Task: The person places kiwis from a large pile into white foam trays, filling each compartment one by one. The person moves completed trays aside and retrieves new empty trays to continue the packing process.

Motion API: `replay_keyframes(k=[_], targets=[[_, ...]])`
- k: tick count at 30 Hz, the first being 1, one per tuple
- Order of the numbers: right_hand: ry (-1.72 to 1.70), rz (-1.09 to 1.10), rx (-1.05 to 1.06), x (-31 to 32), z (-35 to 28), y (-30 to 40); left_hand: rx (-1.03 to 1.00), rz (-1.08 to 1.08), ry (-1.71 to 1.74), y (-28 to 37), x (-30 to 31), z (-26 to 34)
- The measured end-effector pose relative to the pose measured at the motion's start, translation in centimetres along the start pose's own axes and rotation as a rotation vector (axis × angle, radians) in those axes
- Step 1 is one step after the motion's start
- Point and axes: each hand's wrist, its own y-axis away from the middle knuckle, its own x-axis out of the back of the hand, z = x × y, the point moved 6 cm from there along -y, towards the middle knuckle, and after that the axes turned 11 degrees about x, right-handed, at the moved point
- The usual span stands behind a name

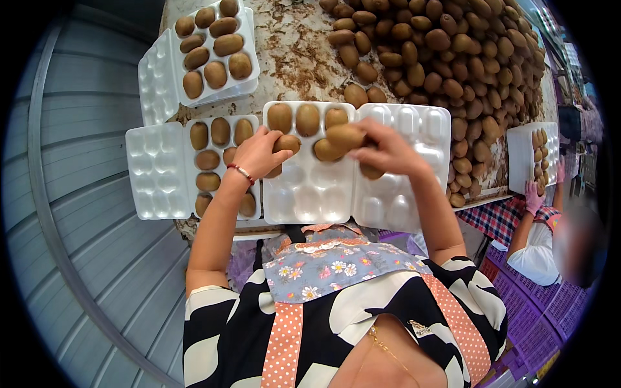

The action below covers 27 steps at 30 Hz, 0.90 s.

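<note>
A white plastic kiwi tray [310,194] lies open before me, its lid [402,213] folded out to the right. Three kiwis fill its back row. My left hand [259,153] is closed on a kiwi [287,144] at the tray's left side, with another kiwi partly hidden below the fingers. My right hand [385,148], slightly blurred, grips a kiwi [345,137] above the tray's right side. Just under that one is another kiwi [327,151]; one more [371,171] shows beneath the right hand, and I cannot tell whether it is held.
A kiwi-filled tray [208,189] with its lid [157,172] lies at left; another filled tray [216,53] sits behind it. A large heap of kiwis [451,58] covers the back right. At far right, a co-worker's gloved hand [534,199] touches stacked trays [521,157].
</note>
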Motion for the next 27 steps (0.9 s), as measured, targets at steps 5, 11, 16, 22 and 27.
replay_keyframes(k=[5, 11, 16, 22, 27], targets=[[-0.063, -0.017, -0.221, -7.3, 2.7, 2.4, -0.12, 0.075, -0.256, -0.6, -1.7, 0.8], [0.64, 0.002, -0.301, -9.2, 2.2, 3.7, -0.106, 0.411, 0.106, 1.5, -1.0, -0.9], [0.686, 0.008, -0.32, -8.6, 2.6, 3.8, 0.233, 0.002, 1.33, 1.5, -5.2, -7.5], [-0.128, 0.045, -0.302, -7.1, 2.9, 4.5, -0.176, 0.133, 0.784, 4.7, -4.8, -3.8], [0.082, 0.005, -0.091, -8.3, 1.5, 5.7, -0.445, 0.4, 0.119, 4.9, -5.4, -1.1]])
